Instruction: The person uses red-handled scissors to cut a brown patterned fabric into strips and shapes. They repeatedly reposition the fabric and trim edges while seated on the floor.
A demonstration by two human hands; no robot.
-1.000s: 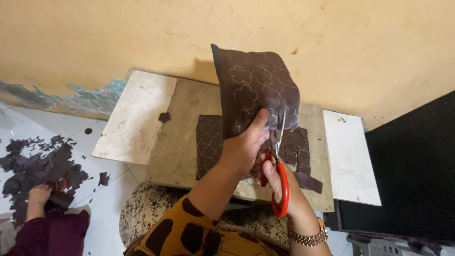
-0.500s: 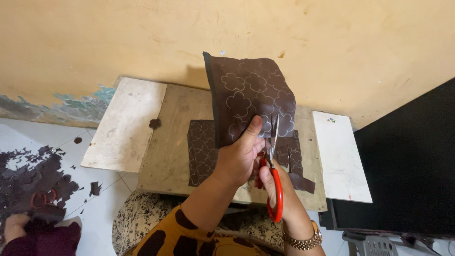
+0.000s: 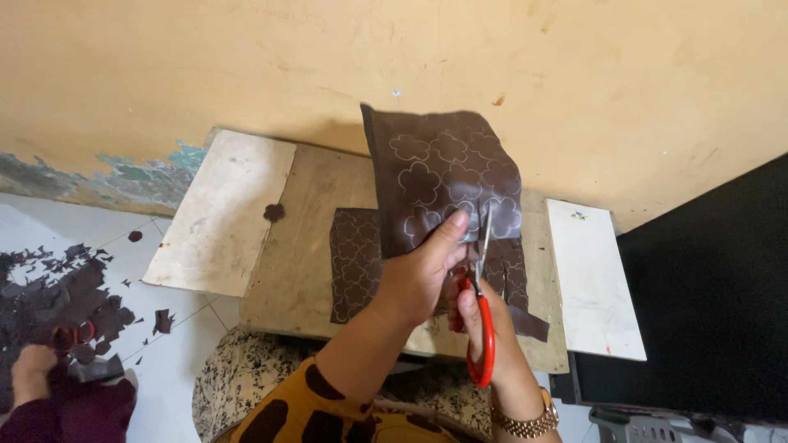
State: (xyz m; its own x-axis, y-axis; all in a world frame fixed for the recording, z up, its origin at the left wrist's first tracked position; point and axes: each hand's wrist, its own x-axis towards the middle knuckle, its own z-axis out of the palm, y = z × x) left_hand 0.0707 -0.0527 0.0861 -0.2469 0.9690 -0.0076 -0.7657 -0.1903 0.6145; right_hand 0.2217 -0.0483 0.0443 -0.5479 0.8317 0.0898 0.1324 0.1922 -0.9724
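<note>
My left hand (image 3: 423, 275) pinches the lower edge of a dark brown sheet (image 3: 439, 176) marked with pale flower outlines and holds it up in front of the wall. My right hand (image 3: 484, 328) grips red-handled scissors (image 3: 480, 324), whose blades point up into the sheet's bottom edge. Another brown patterned sheet (image 3: 355, 262) lies flat on the wooden board (image 3: 304, 262) under my hands.
A pale board (image 3: 223, 215) lies left of the wooden one, a white board (image 3: 593, 279) right. One small brown cut-out (image 3: 274, 212) rests between them. Brown scraps (image 3: 57, 287) cover the floor at left, where another person's hand (image 3: 33, 369) holds red scissors. A black panel (image 3: 706, 303) stands right.
The view has shifted slightly; my hands keep the sheet raised and the scissor blades stay at its lower edge. The other person's hand at left has shifted a little.
</note>
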